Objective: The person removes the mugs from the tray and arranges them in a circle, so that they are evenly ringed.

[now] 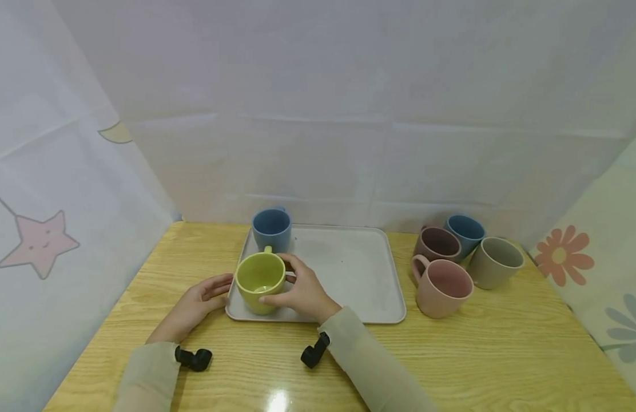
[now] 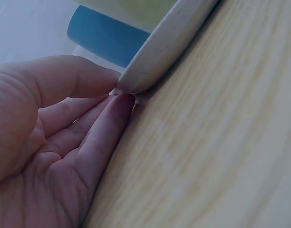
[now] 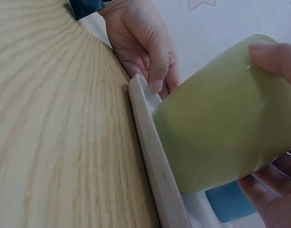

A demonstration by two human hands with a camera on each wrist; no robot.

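A yellow-green mug (image 1: 259, 274) stands upright at the near left corner of a white tray (image 1: 344, 269), its handle pointing to the back. My right hand (image 1: 303, 292) grips this mug from the right, thumb on the near side and fingers round the far side. At the tray's left edge, my left hand (image 1: 191, 309) pinches the rim near the corner between thumb and fingertips, as the left wrist view shows. Behind the yellow-green mug, a blue mug (image 1: 271, 229) sits in the tray's back left corner.
To the right of the tray several mugs stand close together on the wooden table (image 1: 483, 360): a pink mug (image 1: 438, 300), a dark mauve mug (image 1: 437, 245), another blue mug (image 1: 466, 232) and a grey mug (image 1: 492, 266). A white cloth (image 1: 318, 160) hangs behind the table.
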